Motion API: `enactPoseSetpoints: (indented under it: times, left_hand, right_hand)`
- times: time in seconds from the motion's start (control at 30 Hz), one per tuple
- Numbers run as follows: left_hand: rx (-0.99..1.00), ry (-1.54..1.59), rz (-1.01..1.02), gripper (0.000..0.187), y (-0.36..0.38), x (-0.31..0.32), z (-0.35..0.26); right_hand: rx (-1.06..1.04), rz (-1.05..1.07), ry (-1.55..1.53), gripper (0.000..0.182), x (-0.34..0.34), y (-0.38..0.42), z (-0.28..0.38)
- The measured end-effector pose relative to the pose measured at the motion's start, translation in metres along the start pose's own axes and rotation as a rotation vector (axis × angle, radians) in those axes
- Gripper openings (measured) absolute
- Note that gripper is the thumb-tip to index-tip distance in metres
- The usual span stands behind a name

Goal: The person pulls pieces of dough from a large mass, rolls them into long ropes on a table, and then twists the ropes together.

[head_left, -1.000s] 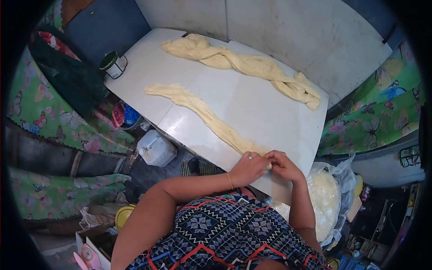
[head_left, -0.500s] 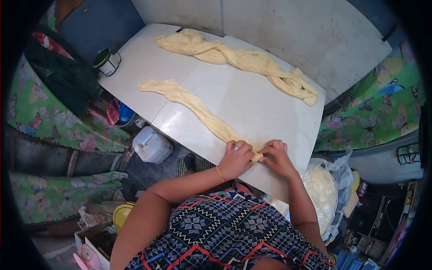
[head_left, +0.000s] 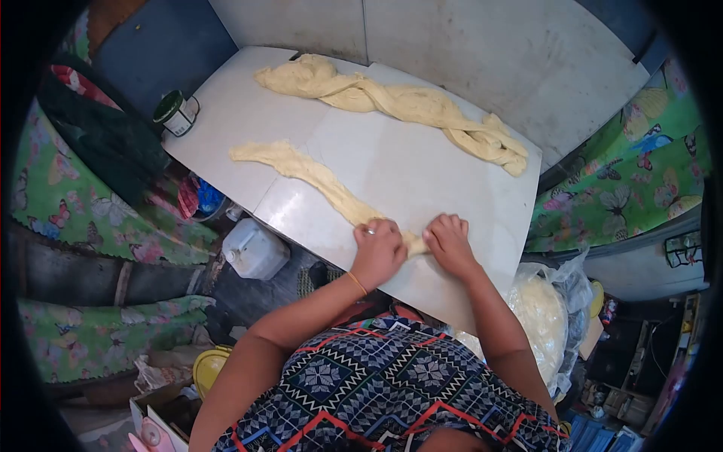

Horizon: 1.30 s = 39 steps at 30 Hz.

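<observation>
A long strip of pale yellow dough runs diagonally over the white table toward its front edge. My left hand, with a ring and a thin bracelet, is closed over the strip near its front end. The tip of the dough shows between my hands. My right hand has its fingers curled together at that tip; its fingertips touch the dough. Farther back, a thicker twisted length of dough lies along the rear of the table.
The white table meets a pale wall at the back. A green-rimmed can stands at its left edge. On the floor at left is a white jug. Clear plastic bags with pale contents sit beyond the right front edge.
Both hands have moved slightly farther back over the table and apart. More of the dough tip shows between them, and my left hand now lies flatter over the strip.
</observation>
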<state>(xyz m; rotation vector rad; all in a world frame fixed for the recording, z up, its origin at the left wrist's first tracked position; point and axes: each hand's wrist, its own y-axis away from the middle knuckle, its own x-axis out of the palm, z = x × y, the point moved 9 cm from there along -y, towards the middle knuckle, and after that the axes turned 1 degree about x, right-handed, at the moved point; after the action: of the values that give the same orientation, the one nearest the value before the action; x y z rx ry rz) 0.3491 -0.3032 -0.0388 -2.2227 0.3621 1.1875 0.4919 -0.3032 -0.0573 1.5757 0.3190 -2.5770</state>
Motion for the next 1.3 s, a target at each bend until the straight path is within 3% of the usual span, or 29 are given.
enactPoseSetpoints:
  times: [0.1,0.13,0.17,0.2,0.23,0.3,0.37,0.43,0.5,0.53,0.57,0.6,0.63,0.67,0.7,0.77,0.83,0.9,0.97,1.03,1.1,1.23,1.3]
  left_hand:
    - [-0.155,-0.012,-0.122,0.020,-0.010,-0.014,0.017]
    - [-0.041,0.061,-0.111,0.028,-0.013,-0.010,0.015]
    - [-0.036,0.056,-0.118,0.028,-0.012,-0.010,0.017]
    - [0.038,0.048,0.010,0.031,-0.010,-0.001,0.008]
    - [0.108,0.041,0.140,0.033,-0.005,0.005,-0.003]
    - [0.184,0.003,0.110,0.035,0.003,-0.002,-0.008]
    - [0.162,-0.149,0.084,0.031,0.012,0.006,0.003]
    - [0.063,-0.122,0.066,0.027,0.005,0.000,0.012]
    - [-0.123,-0.045,-0.127,0.023,-0.002,-0.018,0.034]
    - [-0.122,-0.020,-0.270,0.019,-0.006,-0.028,0.033]
    - [-0.114,-0.025,-0.276,0.019,-0.008,-0.031,0.035]
    - [-0.052,0.037,-0.047,0.018,-0.014,-0.013,0.033]
    - [0.004,0.101,0.183,0.018,-0.014,0.005,0.029]
    - [0.000,0.098,0.178,0.018,-0.010,0.004,0.031]
    - [0.070,0.027,0.109,0.021,-0.004,-0.001,0.028]
    - [0.208,-0.108,-0.020,0.027,0.010,-0.006,0.019]
    - [0.130,-0.109,0.042,0.022,-0.001,-0.013,0.024]
    - [-0.058,-0.088,-0.022,0.016,-0.013,-0.025,0.038]
    - [-0.038,-0.119,-0.155,0.014,-0.016,-0.026,0.035]
    - [0.131,-0.095,-0.031,0.018,-0.019,-0.009,0.030]
    - [0.177,-0.139,-0.011,0.022,-0.009,-0.009,0.028]
    - [0.171,-0.121,0.004,0.019,0.002,-0.021,0.029]
    - [0.037,-0.150,-0.025,0.018,-0.003,-0.027,0.043]
  right_hand:
    - [0.114,-0.179,0.055,0.020,-0.001,-0.020,-0.008]
    - [0.111,-0.188,0.055,0.020,-0.003,-0.020,-0.009]
    - [0.011,-0.093,-0.199,0.020,0.002,-0.019,-0.005]
    - [-0.094,0.010,-0.449,0.020,0.007,-0.017,0.003]
    - [-0.102,0.012,-0.447,0.020,0.004,-0.012,0.007]
    - [-0.273,0.009,-0.256,0.019,-0.001,0.005,0.031]
    - [-0.202,0.010,-0.141,0.018,0.009,-0.001,0.029]
    - [-0.038,-0.166,0.047,0.016,0.006,-0.016,0.021]
    - [0.037,-0.253,0.075,0.015,0.002,-0.029,0.019]
    - [0.070,-0.247,0.036,0.015,0.002,-0.036,0.016]
    - [0.100,-0.245,-0.007,0.014,0.001,-0.042,0.015]
    - [0.092,-0.255,-0.008,0.014,-0.001,-0.042,0.016]
    - [-0.093,-0.154,-0.186,0.015,0.006,-0.035,0.030]
    - [-0.275,-0.045,-0.364,0.015,0.013,-0.025,0.046]
    - [-0.277,-0.043,-0.366,0.015,0.014,-0.020,0.049]
    - [-0.160,-0.100,-0.087,0.015,0.015,-0.013,0.043]
    - [-0.101,-0.084,-0.056,0.015,0.019,-0.031,0.036]
    - [0.174,-0.202,0.111,0.015,0.007,-0.053,0.011]
    - [0.095,-0.263,0.079,0.015,0.002,-0.060,0.016]
    - [0.007,-0.335,0.043,0.015,-0.005,-0.063,0.028]
    - [-0.281,-0.126,-0.220,0.015,0.011,-0.040,0.056]
    - [-0.172,-0.057,-0.161,0.017,0.015,-0.033,0.045]
    - [-0.016,-0.042,0.062,0.018,0.020,-0.056,0.032]
